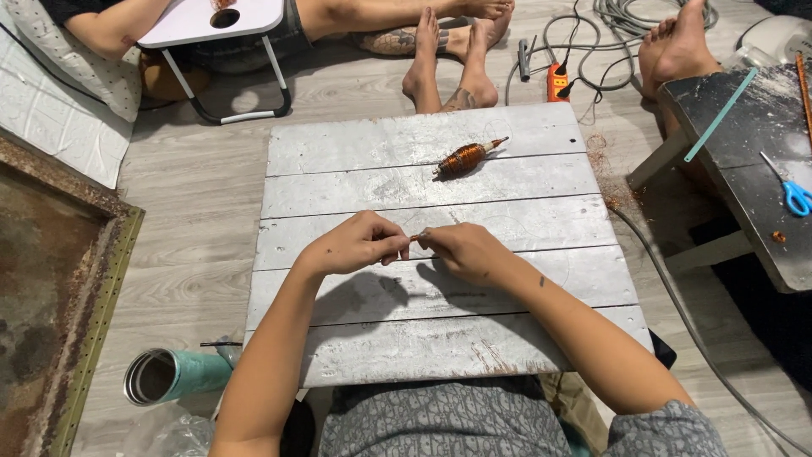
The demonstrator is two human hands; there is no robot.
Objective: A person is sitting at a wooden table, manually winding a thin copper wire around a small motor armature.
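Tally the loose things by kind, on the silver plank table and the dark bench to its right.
Copper-wire spool with a spindle: 1
Small pale piece pinched between both hands: 1
Blue-handled scissors: 1
Pale green strip: 1
Total: 4

A small, thin, pale piece (pixel 417 236) is pinched between both hands' fingertips — too small to identify — above the table's middle planks.

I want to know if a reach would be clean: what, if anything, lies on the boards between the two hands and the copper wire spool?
Nothing visible does. The left hand and right hand pinch something small together over the white plank board. The copper wire spool lies farther out, with only bare planks between.
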